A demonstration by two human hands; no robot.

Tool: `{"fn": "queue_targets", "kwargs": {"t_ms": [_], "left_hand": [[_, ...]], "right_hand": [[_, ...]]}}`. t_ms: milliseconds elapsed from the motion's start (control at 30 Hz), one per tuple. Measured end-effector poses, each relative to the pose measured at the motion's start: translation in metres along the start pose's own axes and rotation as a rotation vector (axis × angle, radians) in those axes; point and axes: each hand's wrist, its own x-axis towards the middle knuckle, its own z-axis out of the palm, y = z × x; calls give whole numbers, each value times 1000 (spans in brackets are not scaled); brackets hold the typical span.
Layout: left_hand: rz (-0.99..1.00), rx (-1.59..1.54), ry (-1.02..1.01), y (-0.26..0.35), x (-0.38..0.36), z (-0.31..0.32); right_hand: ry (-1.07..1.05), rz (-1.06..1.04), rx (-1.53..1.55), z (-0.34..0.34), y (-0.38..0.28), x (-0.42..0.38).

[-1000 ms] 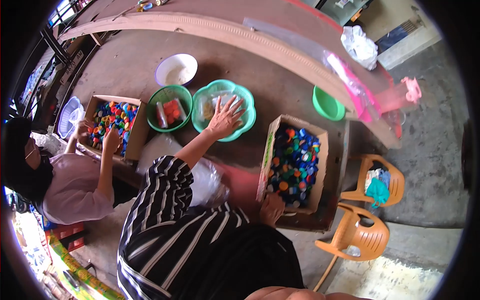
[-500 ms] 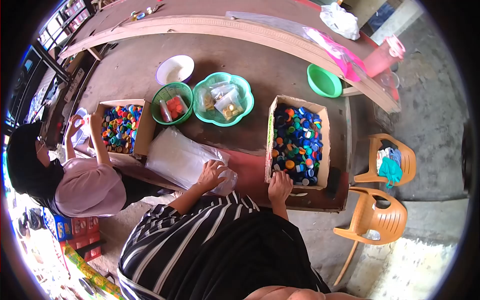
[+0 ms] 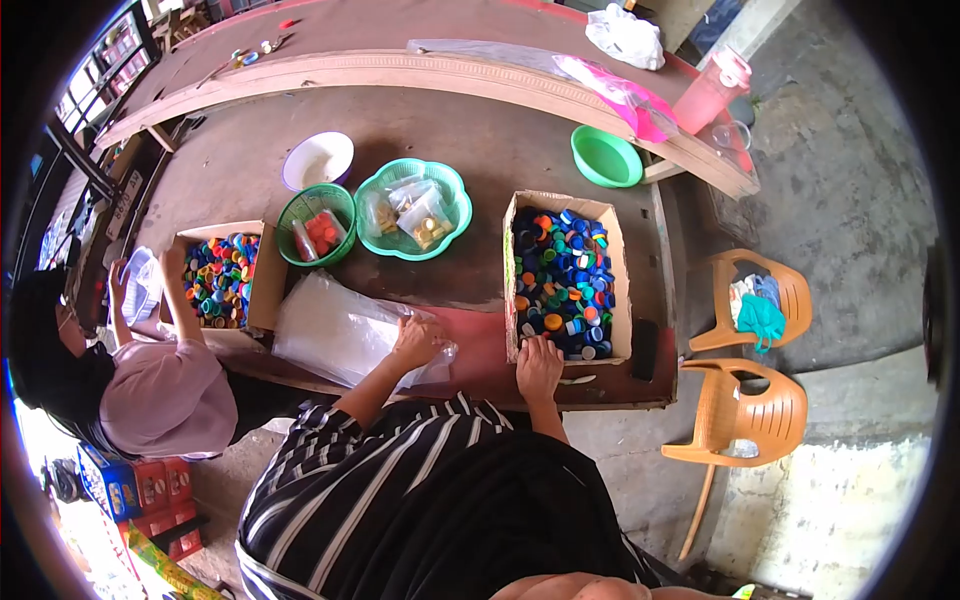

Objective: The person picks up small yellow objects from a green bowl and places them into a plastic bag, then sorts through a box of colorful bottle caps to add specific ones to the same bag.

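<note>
My left hand (image 3: 418,342) is on the right end of a pile of clear plastic bags (image 3: 335,325), its fingers bent and close together on the film. Over the near rim of a cardboard box (image 3: 625,290) curl the fingers of my right hand (image 3: 540,368), with the thumb side partly hidden. Plastic bottle caps (image 3: 565,270) in blue, green, orange and white fill that box. A small pale blade-like piece (image 3: 578,380) lies on the table beside my right hand.
A co-worker (image 3: 165,395) sits at the left, arms by a second box of caps (image 3: 220,280) and a pale basket (image 3: 143,283). Farther back stand a green basket (image 3: 288,225), a turquoise basket (image 3: 462,200), a white bowl (image 3: 320,160) and a green bowl (image 3: 607,158). Orange chairs (image 3: 745,410) stand right.
The view has shifted, so the table things appear farther left. My left hand's fingers have drawn closer together on the plastic. My right hand stays at the box rim. The co-worker's hands have lowered toward the basket.
</note>
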Motion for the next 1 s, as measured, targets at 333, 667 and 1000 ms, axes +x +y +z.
{"fn": "queue_targets", "kwargs": {"t_ms": [333, 667, 1000], "left_hand": [[-47, -387, 174, 5, 1, -50], [91, -258, 409, 22, 2, -63], [48, -503, 328, 40, 11, -74]], "right_hand": [[18, -24, -37, 2, 0, 2], [6, -85, -60, 4, 3, 4], [-5, -75, -32, 9, 11, 2]]}}
